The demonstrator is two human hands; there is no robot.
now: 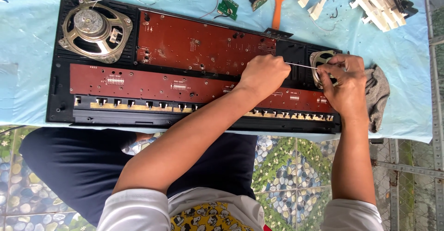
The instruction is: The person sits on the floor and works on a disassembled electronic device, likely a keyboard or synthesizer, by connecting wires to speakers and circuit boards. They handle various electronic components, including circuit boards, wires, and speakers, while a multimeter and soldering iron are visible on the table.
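The opened keyboard chassis (60, 97) lies flat on a light blue table cover (27, 41), its inner side up, and serves as the reference for all positions below. At the chassis's right end sits the small oval speaker (322, 57); the right hand (344, 85) rests on its lower rim, fingers curled against the metal frame, apparently to steady it. The left hand (263, 74) is closed in a fist around the handle of a thin metal shaft (300, 65), most likely a screwdriver, held nearly level so that its tip points at the speaker's edge; the handle itself is hidden inside the fist. The left forearm crosses the chassis's front edge diagonally, over the lower brown circuit board (138, 83). The upper brown circuit board (194, 44) and the large speaker (96, 30) at the chassis's left end are untouched. A grey cloth (377, 94) lies just beyond the right end, leaving little free room there. Behind the chassis's rear edge lie loose white keys (374, 2), small green boards (228, 5) and an orange-handled brush (278, 2), limiting room rearward.
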